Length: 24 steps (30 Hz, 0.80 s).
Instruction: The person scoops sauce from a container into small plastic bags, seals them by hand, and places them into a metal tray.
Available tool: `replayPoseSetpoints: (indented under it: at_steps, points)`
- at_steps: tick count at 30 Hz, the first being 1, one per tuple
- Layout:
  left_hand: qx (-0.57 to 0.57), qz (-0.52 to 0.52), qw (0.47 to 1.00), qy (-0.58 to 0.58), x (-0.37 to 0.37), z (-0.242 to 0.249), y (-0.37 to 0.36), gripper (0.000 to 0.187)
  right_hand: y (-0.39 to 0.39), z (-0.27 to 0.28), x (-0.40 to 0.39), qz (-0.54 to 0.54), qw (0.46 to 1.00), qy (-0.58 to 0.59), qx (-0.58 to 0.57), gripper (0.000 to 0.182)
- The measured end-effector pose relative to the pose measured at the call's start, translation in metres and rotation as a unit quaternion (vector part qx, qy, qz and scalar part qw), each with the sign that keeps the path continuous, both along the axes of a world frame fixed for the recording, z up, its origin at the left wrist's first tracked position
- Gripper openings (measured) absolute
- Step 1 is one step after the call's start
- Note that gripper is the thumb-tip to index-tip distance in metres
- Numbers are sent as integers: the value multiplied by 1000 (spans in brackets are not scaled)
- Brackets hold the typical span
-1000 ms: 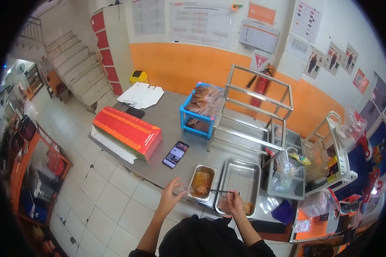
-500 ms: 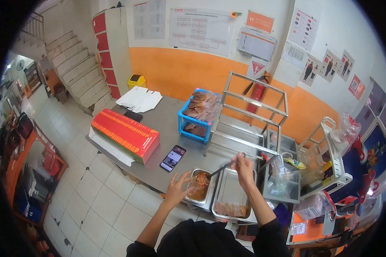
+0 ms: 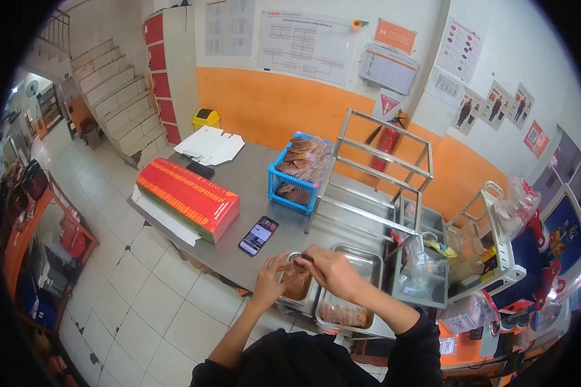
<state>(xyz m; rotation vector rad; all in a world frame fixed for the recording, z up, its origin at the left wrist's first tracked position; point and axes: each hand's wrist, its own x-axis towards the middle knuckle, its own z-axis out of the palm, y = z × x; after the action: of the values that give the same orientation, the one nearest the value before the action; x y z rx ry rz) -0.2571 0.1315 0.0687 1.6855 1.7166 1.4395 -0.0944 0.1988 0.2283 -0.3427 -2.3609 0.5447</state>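
Observation:
Over a small steel pan (image 3: 297,298) of reddish-brown food, my left hand (image 3: 270,278) has its fingers closed on a clear plastic bag (image 3: 297,278) with brown contents. My right hand (image 3: 332,269) meets it at the top of the bag, its fingers pinched together; what they grip is too small and hidden to make out. To the right, a larger steel tray (image 3: 358,261) holds a row of filled clear packets (image 3: 344,315) along its near end. A lit phone (image 3: 259,236) lies on the counter beyond my left hand.
A red box (image 3: 187,200) lies at the left of the steel counter (image 3: 245,184). Behind the pans stand a blue basket (image 3: 294,174) of brown packets and a metal rack (image 3: 381,174). Grey bins (image 3: 423,284) stand at the right.
My right hand has moved left from above the larger tray to my left hand. The dark utensil it held over the pans no longer shows clearly. The bag's top is now gathered between both hands.

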Motion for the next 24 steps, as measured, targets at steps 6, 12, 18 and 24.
replayPoseSetpoints:
  at_steps: [6, 12, 18, 24]
  points:
    - [52, -19, 998, -35, 2, 11, -2, 66, -4, 9, -1, 42, 999, -21, 20, 11]
    - [42, -32, 998, -45, 3, 11, -1, 68, -6, 12, 0, 37, 999, -26, 3, 12]
    - [15, -9, 999, -33, 5, 4, 0, 69, 1, 8, 5, -17, 1000, -10, -11, 9]
    - [11, -8, 999, -51, 4, -1, -2, 69, 12, 3, 25, -24, 996, -16, -83, 5]
